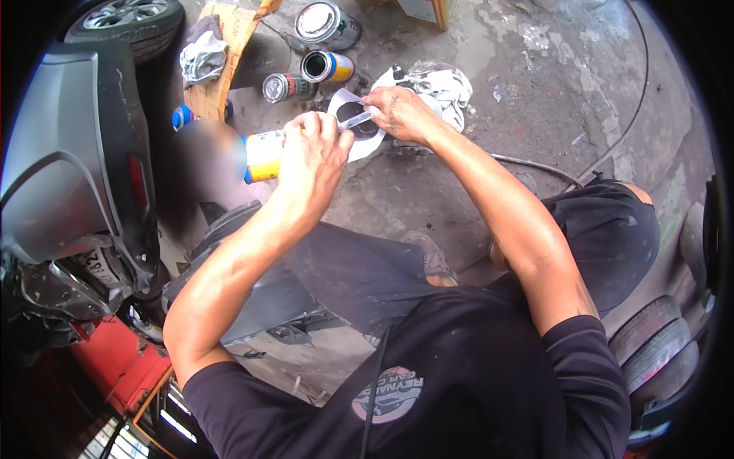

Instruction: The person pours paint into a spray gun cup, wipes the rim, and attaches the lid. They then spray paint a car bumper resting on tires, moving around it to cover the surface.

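Note:
My left hand [313, 149] is wrapped round a yellow, white and blue can [264, 156], tilted on its side. The mouth end of the can is hidden behind my fingers. My right hand [401, 113] has its fingers closed on a clear, flat strip [356, 120], which reaches toward my left hand. Under the strip is a white, cup-like container [342, 98] with dark contents. My right fingertips are close to its rim; I cannot tell whether they touch it.
Beyond my hands stand an open can [327, 67], a small lidded can [283, 88] and a large tin [327, 27]. White rags [447, 84] lie at the right, cardboard [222, 57] at the left. A car bumper [57, 153] and a hose [535, 164] flank the floor.

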